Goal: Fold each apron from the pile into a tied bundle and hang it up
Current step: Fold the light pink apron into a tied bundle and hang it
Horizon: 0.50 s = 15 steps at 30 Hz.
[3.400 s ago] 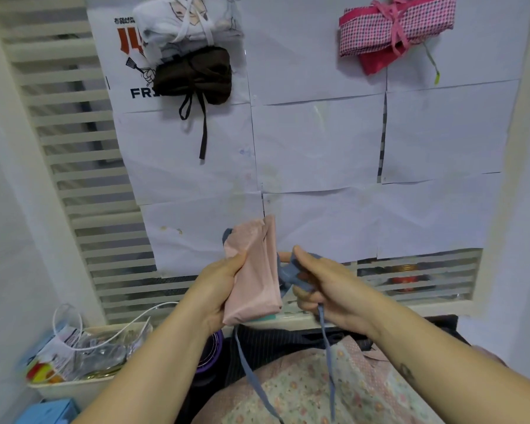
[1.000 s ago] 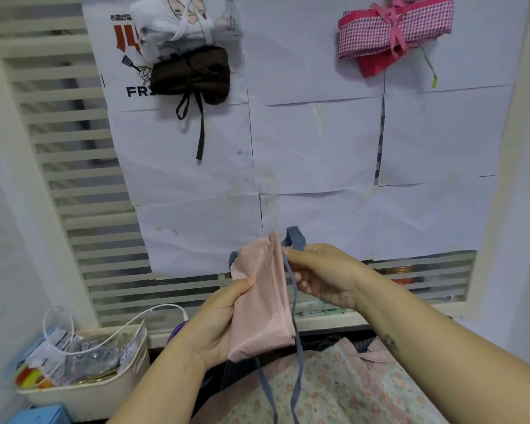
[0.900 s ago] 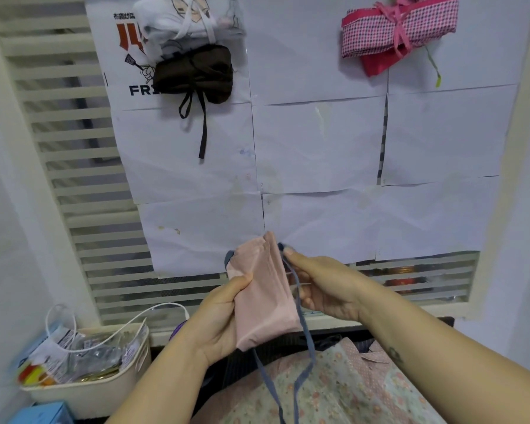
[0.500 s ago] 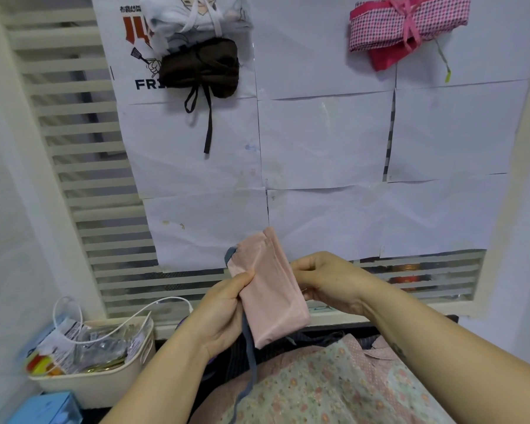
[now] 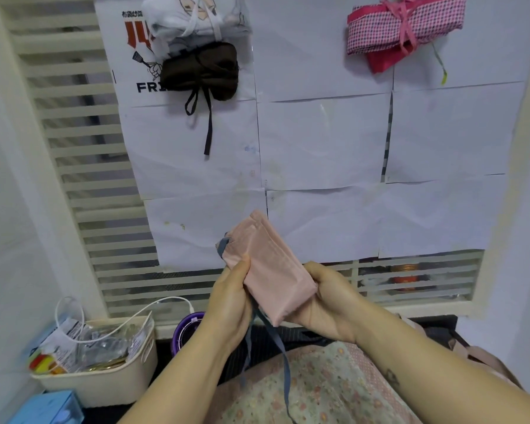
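Observation:
I hold a folded pink apron [image 5: 270, 267] tilted in front of the papered wall. My left hand [image 5: 230, 298] grips its left edge with the thumb on top. My right hand [image 5: 328, 298] cups its lower right end from behind. The apron's blue-grey straps [image 5: 277, 347] hang loose below the bundle, and a short loop shows at the upper left corner. Beneath my arms lies the pile, topped by a floral apron [image 5: 315, 390]. On the wall hang tied bundles: a white one [image 5: 193, 19], a dark brown one [image 5: 201, 70] and a pink checked one [image 5: 404, 26].
A cream basket [image 5: 104, 381] of packets and a white cable sits at lower left, with a blue box [image 5: 46, 408] in front of it. A purple round object [image 5: 187, 328] stands by the sill. White slats [image 5: 74, 148] run behind the paper sheets.
My right hand has dropped from the top of the bundle to its lower end. The straps now hang below instead of across the front. The bundle leans further to the right.

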Motion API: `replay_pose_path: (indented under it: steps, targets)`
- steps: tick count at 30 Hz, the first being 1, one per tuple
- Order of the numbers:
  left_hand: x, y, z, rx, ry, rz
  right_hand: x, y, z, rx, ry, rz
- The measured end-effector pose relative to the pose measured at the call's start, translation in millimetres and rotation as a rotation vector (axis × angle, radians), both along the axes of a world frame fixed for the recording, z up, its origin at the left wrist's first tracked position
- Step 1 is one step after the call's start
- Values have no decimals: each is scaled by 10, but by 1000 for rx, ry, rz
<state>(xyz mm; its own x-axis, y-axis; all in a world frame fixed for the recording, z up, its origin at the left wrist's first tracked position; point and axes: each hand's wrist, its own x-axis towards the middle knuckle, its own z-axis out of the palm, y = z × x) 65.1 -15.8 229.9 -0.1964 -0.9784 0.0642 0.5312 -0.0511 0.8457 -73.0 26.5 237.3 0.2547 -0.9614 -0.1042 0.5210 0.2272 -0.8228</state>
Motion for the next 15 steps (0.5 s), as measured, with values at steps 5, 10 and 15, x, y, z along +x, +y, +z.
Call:
replay_pose_path:
  steps: [5,10,15]
  targets:
    - [-49,4,-89,5,-54,78,8,33,-157,-38,-2,94]
    - [-117,47,-147,78,16,143,50,59,-322,-78,-51,95]
    - [-127,57,-193,123,47,154,0,76,-411,-54,-23,116]
